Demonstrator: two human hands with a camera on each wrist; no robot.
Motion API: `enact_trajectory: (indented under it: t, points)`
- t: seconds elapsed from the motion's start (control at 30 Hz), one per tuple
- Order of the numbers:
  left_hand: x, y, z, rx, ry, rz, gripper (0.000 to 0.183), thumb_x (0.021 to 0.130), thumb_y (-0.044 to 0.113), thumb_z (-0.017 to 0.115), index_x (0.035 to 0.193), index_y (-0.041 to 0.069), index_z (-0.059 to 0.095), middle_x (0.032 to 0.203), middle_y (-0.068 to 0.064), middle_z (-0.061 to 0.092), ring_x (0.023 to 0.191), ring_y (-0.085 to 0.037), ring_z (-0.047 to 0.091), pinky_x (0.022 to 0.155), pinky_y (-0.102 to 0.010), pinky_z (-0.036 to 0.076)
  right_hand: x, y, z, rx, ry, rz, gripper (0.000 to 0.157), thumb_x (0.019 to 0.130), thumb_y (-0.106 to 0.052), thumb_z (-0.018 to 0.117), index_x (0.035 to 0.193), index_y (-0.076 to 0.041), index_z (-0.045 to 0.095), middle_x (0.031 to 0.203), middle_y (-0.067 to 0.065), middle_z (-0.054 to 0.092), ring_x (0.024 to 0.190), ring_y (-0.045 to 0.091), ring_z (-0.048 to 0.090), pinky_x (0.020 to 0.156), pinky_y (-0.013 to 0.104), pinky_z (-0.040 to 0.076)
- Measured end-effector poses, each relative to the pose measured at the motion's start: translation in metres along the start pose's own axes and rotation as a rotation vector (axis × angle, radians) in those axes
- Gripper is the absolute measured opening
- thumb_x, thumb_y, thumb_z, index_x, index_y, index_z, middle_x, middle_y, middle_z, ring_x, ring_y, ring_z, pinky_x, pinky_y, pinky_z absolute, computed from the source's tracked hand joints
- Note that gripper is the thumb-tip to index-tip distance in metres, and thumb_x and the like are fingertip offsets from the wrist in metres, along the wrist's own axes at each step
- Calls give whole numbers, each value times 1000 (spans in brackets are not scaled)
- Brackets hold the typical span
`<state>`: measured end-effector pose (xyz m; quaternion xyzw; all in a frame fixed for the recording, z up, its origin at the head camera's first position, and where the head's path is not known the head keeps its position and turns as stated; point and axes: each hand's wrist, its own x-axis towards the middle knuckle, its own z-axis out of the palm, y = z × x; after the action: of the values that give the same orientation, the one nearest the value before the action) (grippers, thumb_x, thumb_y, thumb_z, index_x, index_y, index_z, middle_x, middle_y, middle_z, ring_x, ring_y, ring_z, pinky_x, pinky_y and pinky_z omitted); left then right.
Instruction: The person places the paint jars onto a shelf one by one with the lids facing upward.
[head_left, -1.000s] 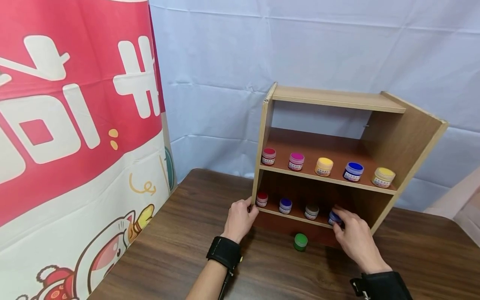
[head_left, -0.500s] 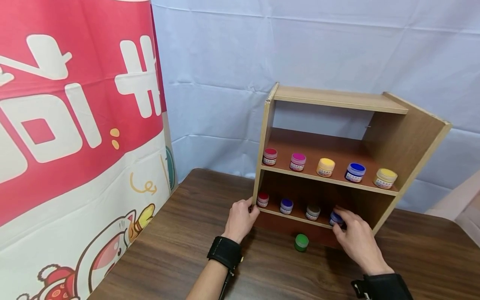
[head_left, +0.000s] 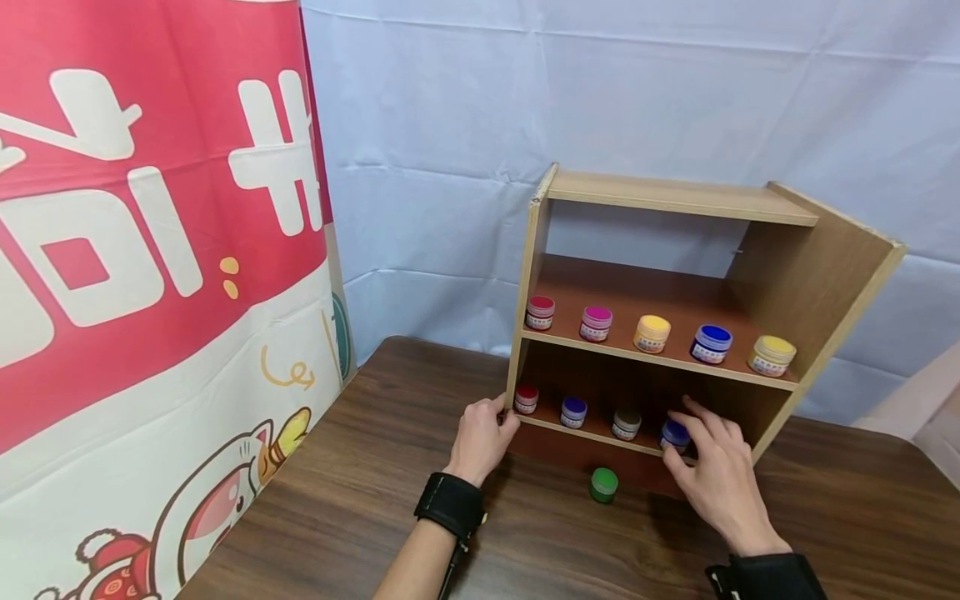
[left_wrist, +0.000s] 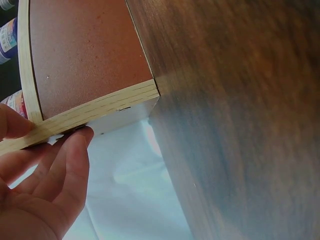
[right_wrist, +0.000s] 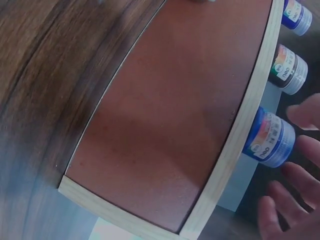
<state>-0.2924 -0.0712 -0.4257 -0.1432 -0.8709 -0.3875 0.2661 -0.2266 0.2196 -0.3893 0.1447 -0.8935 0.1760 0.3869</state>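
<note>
My left hand pinches the lower left side panel of a small wooden shelf. In the left wrist view, the thumb lies on one side of the edge and the fingers on the other. My right hand is at the lower tier beside a blue paint jar, its fingers spread. In the right wrist view, this upright jar stands near the board's front edge, with thumb and fingers loosely about its lid. Left of it stand a dark paint jar, another blue jar and a red jar.
Several jars line the upper tier, among them a magenta one and a dark blue one. A green jar stands on the brown table before the shelf. Pale cloth hangs behind, and a printed banner hangs at left.
My right hand's fingers have loosened and spread away from the blue jar, which shows more now. The left hand keeps its hold on the shelf's side.
</note>
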Motion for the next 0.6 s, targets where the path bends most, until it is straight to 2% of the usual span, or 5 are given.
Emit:
enact_trajectory:
  t: [0.17,0.27,0.37,0.43,0.6]
  points:
    - [1,1,0,13,4,3,13,83,15,57,88,14,69,63,1,50,52,-10,41,45,-20,32,-1,-9,-1,66,76,-85,31,70,-3,71,100,-1,67,107,15,61,97,32,48,76,46,36]
    - [1,1,0,17,11,9,17,83,15,58,94,13,71,67,0,55,53,-10,43,47,-20,35,-3,-17,0,105,45,-178,26,70,-3,70,96,-5,68,98,6,63,92,20,51,75,33,39]
    - [1,0,0,20,15,12,20,83,14,58,97,12,72,68,-1,57,54,-9,44,47,-20,36,-7,-22,4,139,-46,-279,29,70,-1,71,97,-12,68,97,-2,62,90,10,53,70,26,43]
    - [1,0,0,22,15,16,19,83,14,58,97,12,72,68,-1,57,53,-9,44,47,-20,36,-11,-25,8,153,-144,-328,35,71,0,70,101,-16,67,102,-5,62,92,7,53,70,24,46]
    - [0,1,0,15,8,12,18,83,14,58,95,12,72,67,-1,57,53,-9,43,46,-20,35,-21,-25,19,133,-368,-343,48,73,5,65,114,-19,63,116,-4,60,105,10,54,77,32,50]
